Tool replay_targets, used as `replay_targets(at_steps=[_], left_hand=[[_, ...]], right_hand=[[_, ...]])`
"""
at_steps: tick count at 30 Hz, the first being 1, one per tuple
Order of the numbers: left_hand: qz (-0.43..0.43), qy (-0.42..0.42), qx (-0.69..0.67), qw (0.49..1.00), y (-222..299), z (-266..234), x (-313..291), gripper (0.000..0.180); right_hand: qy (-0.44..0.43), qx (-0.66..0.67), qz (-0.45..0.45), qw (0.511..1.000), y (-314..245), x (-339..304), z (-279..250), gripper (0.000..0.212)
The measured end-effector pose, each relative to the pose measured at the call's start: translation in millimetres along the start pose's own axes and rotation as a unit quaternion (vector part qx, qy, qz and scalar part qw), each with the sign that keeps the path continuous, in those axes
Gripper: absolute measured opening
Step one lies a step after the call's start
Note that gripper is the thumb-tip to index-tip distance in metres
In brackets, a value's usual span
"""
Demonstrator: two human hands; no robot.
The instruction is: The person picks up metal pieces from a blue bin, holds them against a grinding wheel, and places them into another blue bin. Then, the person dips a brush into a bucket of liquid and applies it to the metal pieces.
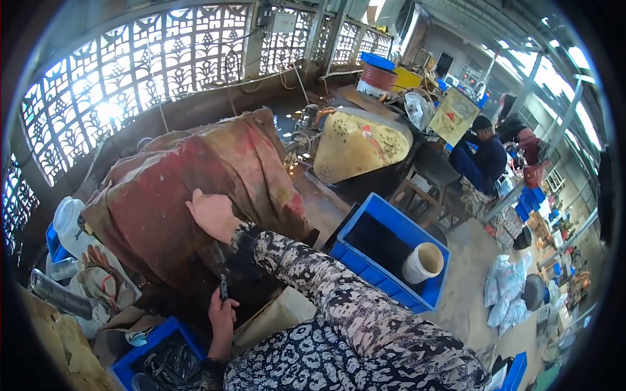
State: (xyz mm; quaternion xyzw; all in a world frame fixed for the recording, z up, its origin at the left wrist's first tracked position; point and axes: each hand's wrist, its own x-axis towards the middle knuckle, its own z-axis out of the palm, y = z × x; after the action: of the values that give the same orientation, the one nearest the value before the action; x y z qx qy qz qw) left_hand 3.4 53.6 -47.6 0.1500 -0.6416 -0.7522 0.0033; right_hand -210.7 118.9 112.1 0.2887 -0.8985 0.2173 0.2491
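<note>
My left hand [222, 319] is closed around a slim dark metal piece [223, 287], held upright near the lower middle. Its exact kind is too small to tell. Below that hand, a blue bin [186, 334] contains several similar-looking metal pieces [168, 360]. My right hand [214, 215] reaches across to a large, stained red-brown cloth cover [163, 189] draped over something bulky. Its back faces up and the fingers curl in. What they grip, if anything, is hidden, and I cannot tell whether they touch the cloth.
To the right stands a blue crate [391, 287] with a white bucket [422, 262] inside. Gloves [104, 287] and a clear jar [68, 221] sit left. A yellowish machine guard [358, 146] stands beyond the cover. Another person [482, 156] sits farther back, near plastic bags [507, 290].
</note>
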Motion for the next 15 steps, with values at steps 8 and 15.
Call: replay_targets(at_steps=[8, 15], left_hand=[[0.083, 0.027, -0.021, 0.996, 17.8, 9.6, -10.9, 0.059], [0.059, 0.005, -0.022, 0.998, 10.2, 5.3, -12.9, 0.04]], right_hand=[[-0.049, -0.003, 0.042, 0.998, -2.5, 0.7, -10.9, 0.029], [-0.085, 0.035, 0.05, 0.994, -4.4, 1.7, -14.6, 0.036]])
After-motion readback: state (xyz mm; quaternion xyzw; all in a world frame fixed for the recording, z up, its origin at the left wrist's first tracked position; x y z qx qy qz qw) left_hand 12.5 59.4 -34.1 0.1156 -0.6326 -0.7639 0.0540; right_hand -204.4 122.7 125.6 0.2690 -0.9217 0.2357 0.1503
